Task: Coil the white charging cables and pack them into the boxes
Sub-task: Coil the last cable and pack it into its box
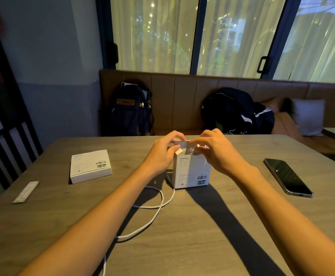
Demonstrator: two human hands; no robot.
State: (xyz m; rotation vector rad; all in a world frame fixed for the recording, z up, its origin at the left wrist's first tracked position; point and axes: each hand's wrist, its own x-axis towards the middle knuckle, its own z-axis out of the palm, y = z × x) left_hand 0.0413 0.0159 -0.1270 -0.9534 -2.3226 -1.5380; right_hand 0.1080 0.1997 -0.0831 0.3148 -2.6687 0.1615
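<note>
White charging cable (192, 150), coiled, sits at the mouth of the small white cardboard box (192, 173), which stands upright near the middle of the brown wooden table (232, 226). Our left hand (162, 154) pinches its top flap back, we judge to keep the opening clear. Our right hand (216, 153) curls round the coil, feeding it in. A second white cable (159, 206) trails loose toward the near edge; a flat white box (90, 166) lies by the left edge.

upright box (192, 170) mid-table, flat box (90, 166) left, phone (288, 177) right
</note>
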